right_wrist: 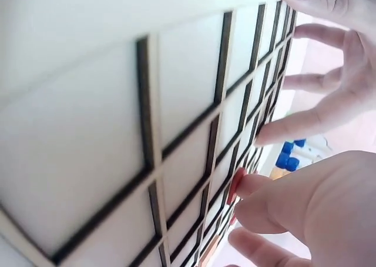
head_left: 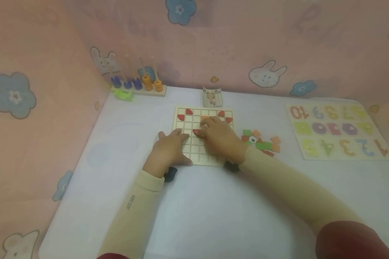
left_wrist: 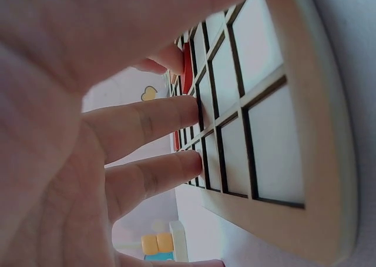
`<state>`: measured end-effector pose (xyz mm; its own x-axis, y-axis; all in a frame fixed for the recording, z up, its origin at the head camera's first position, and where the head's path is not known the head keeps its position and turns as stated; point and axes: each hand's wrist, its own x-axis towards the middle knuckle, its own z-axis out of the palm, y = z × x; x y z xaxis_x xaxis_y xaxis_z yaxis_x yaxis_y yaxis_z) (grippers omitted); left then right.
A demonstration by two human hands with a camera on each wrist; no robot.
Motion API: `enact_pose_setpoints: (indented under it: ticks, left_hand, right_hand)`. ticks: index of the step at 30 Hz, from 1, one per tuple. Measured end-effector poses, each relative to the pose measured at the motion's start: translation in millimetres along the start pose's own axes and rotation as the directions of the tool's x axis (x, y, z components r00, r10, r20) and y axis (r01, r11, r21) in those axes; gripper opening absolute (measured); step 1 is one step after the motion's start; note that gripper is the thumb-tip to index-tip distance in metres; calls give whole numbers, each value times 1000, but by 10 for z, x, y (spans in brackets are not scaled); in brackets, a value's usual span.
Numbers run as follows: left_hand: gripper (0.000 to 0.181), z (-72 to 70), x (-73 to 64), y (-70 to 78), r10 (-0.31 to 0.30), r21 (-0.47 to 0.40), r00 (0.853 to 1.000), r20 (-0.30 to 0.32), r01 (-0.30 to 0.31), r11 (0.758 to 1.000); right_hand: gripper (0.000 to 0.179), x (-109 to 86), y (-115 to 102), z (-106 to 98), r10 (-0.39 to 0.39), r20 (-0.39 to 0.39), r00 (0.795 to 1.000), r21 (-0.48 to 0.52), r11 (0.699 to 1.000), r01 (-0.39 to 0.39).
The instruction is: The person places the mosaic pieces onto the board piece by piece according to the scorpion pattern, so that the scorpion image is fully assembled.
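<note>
A pale wooden grid board lies on the white table, with red quarter-round pieces in cells at its far corners. Straight, spread fingers of my left hand rest on the board's left part, the thumb near its front edge. With thumb and fingertips, my right hand pinches a red piece at a cell near the board's middle. The left wrist view shows this red piece just past the left fingers. Part of an orange piece shows beyond the right hand, which hides the board's right side.
Loose green, orange and red tiles lie right of the board, with a round eye piece among them. Behind the board stands a small pattern card. A peg stacker is at back left, a number puzzle at right.
</note>
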<state>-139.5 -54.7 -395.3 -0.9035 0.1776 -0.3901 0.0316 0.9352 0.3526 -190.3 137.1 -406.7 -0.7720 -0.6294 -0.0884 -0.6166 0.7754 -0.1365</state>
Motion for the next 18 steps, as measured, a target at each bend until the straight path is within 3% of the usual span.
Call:
enact_pose_setpoints:
  ticks: [5,9,13,18]
  left_hand:
    - [98,0,-1,-2,-1,-2,1000,0,1,1000]
    - [98,-1,-2,6,1,0,1000,-2,-1,1000]
    - [98,0,-8,19,4,-1,1000,-2,-4,1000]
    - [98,0,-14,17,-4,-6,1000,1,4,1000]
  right_hand:
    - [29,23,51,-26,-5,5,1000,47,999,5]
    - [31,45,158,-94,28,15,999,142,989,-30]
    - [34,7,361,-201,99,4,995,196,976,-98]
    - [29,-183,671,-286,160,-3,987,231,961,-155]
